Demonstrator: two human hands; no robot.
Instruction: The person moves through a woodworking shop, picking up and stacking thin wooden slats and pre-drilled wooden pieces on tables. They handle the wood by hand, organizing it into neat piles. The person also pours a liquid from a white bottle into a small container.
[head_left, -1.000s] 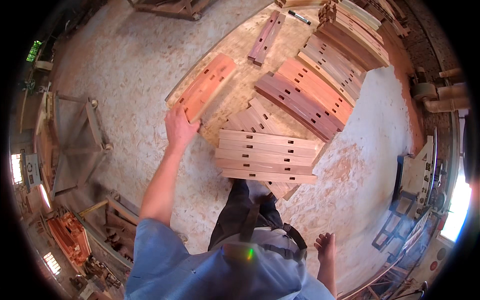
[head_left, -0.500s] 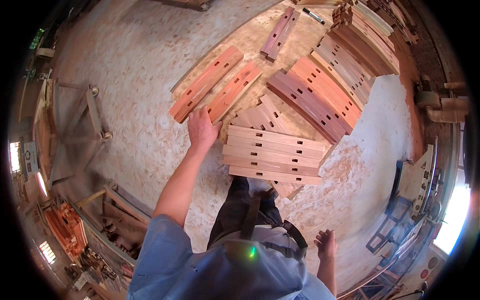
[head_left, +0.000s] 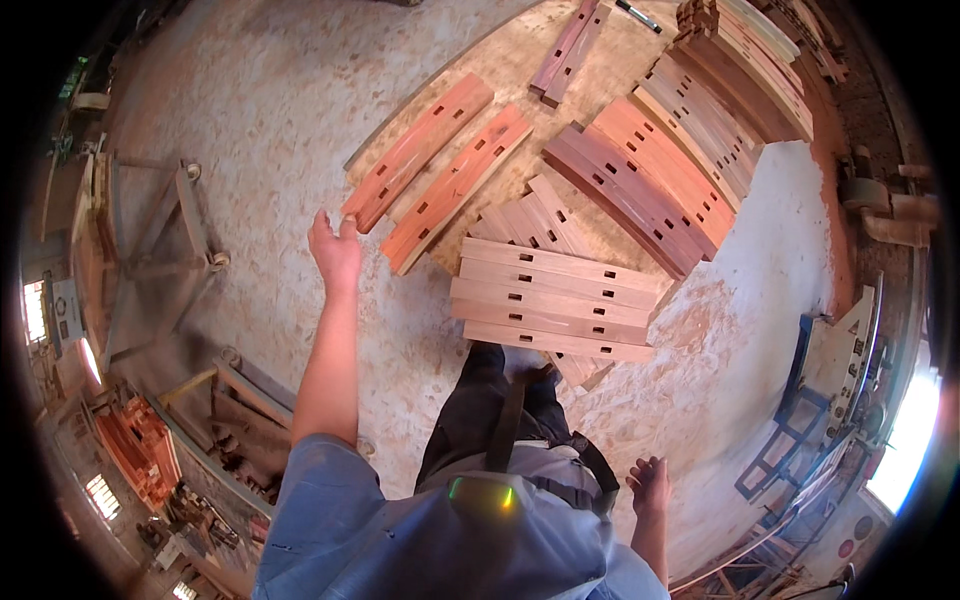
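My left hand [head_left: 335,250] reaches forward with its fingers apart, by the near end of a reddish wooden board [head_left: 420,150] with dark mortise slots. Its thumb is close to that end; I cannot tell whether it touches. Just right of it lies a second slotted reddish board [head_left: 460,187], side by side at a slant. My right hand [head_left: 650,485] hangs low at my right side, fingers loosely bent and apart, holding nothing I can see. Directly before me is a stack of pale slotted boards [head_left: 555,300], lying crosswise over other pale boards [head_left: 535,222].
Dark purplish boards [head_left: 630,200] and orange boards [head_left: 665,160] lie in rows toward the right, with taller stacks [head_left: 755,90] behind. A marker [head_left: 638,15] rests at the far edge. A wheeled frame [head_left: 190,215] stands left; a machine [head_left: 840,350] stands right.
My left hand has moved left, off the near end of the second reddish board, to beside the first one's end. My right hand stays low at my side.
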